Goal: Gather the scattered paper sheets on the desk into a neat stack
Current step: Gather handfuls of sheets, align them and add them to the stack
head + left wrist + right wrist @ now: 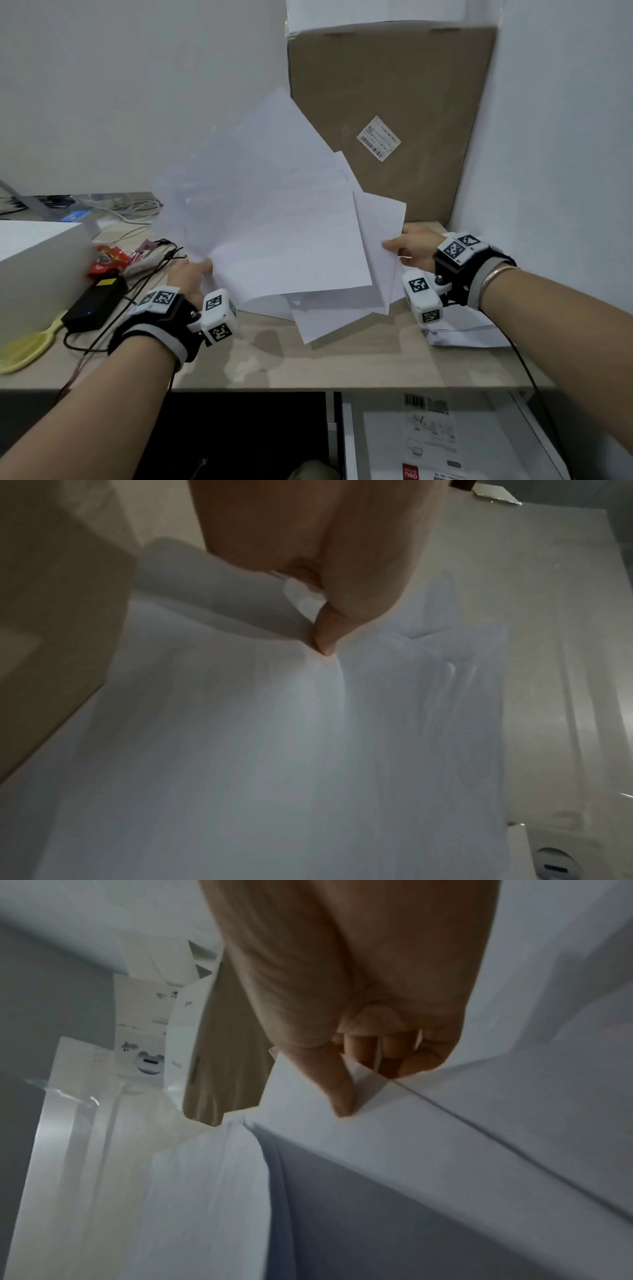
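Observation:
Several white paper sheets point(281, 219) are held up off the desk point(342, 363) in a loose, fanned bundle with uneven edges. My left hand point(195, 274) pinches the bundle's left edge, thumb on top of the paper sheets point(274, 737). My right hand point(411, 248) pinches the right edge; in the right wrist view the thumb lies over the paper sheets point(394, 1137) and the fingers curl behind them. The lower corners of the sheets hang just above the desk. Another white sheet point(469, 334) lies flat on the desk under my right wrist.
A large cardboard box point(394, 102) leans against the wall behind the sheets. At the left are a white box point(34, 267), a black power adapter point(96, 305) with cables, a red wrapper point(106, 258) and a yellow brush point(27, 349). A wall closes in the right side.

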Action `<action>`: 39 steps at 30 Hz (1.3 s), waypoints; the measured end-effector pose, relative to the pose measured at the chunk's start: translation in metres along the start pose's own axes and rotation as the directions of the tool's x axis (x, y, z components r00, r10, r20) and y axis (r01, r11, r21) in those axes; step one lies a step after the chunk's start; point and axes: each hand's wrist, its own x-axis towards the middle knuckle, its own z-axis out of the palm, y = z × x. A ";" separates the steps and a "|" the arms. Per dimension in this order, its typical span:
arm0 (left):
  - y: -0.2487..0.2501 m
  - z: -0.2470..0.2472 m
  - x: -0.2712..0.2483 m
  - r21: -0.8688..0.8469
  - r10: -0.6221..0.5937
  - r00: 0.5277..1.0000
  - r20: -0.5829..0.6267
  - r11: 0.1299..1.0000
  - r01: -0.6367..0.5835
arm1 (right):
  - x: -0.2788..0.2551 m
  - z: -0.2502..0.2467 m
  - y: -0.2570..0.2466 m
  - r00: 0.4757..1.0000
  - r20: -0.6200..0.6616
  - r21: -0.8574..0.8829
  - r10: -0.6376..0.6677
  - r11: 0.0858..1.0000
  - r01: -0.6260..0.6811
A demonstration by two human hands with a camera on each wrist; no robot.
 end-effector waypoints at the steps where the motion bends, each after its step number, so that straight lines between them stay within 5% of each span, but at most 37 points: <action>1: -0.002 0.002 -0.002 0.029 0.005 1.000 0.005 1.000 -0.005 | 0.000 -0.001 0.002 0.999 -0.036 -0.051 -0.006 0.999 0.004; 5: -0.013 0.002 -0.005 0.093 0.037 0.995 -0.090 0.995 -0.028 | 0.012 -0.022 0.015 0.973 -0.231 -0.204 -0.027 0.979 -0.021; 9: -0.016 -0.003 -0.019 0.330 -0.004 0.971 -0.239 0.940 0.086 | -0.001 -0.046 0.018 0.870 -0.492 -0.221 -0.038 0.972 -0.083; 12: -0.030 -0.007 -0.031 0.803 0.100 0.981 -0.168 0.591 0.077 | -0.011 -0.058 0.019 0.819 -0.574 -0.163 -0.018 0.982 -0.092; 15: -0.040 -0.009 -0.033 0.846 0.058 0.993 -0.106 0.529 0.059 | -0.031 -0.065 0.017 0.794 -0.608 -0.140 -0.009 0.985 -0.096; 17: -0.053 -0.012 -0.021 0.816 0.006 0.993 -0.121 0.570 0.096 | -0.043 -0.065 0.015 0.777 -0.629 -0.092 0.035 0.989 -0.119; 19: -0.052 -0.008 -0.023 0.653 -0.098 0.991 -0.088 0.746 0.132 | -0.043 -0.065 0.018 0.781 -0.614 0.019 0.114 0.991 -0.129; 22: -0.049 0.005 -0.031 0.496 -0.181 0.982 -0.053 0.849 0.183 | -0.037 -0.057 0.024 0.783 -0.621 -0.014 0.034 0.998 -0.054; 27: -0.049 0.026 -0.044 0.547 -0.220 0.975 0.006 0.818 0.181 | -0.027 -0.020 0.044 0.900 -0.425 -0.088 -0.096 0.994 0.065; 34: -0.049 0.023 -0.047 0.449 -0.268 0.963 -0.007 0.860 0.242 | -0.034 0.027 0.061 0.973 -0.195 -0.292 -0.122 0.954 0.061; 39: -0.048 0.019 -0.045 0.506 -0.293 0.952 0.087 0.836 0.211 | -0.031 0.042 0.068 0.995 -0.040 -0.406 -0.095 0.911 0.071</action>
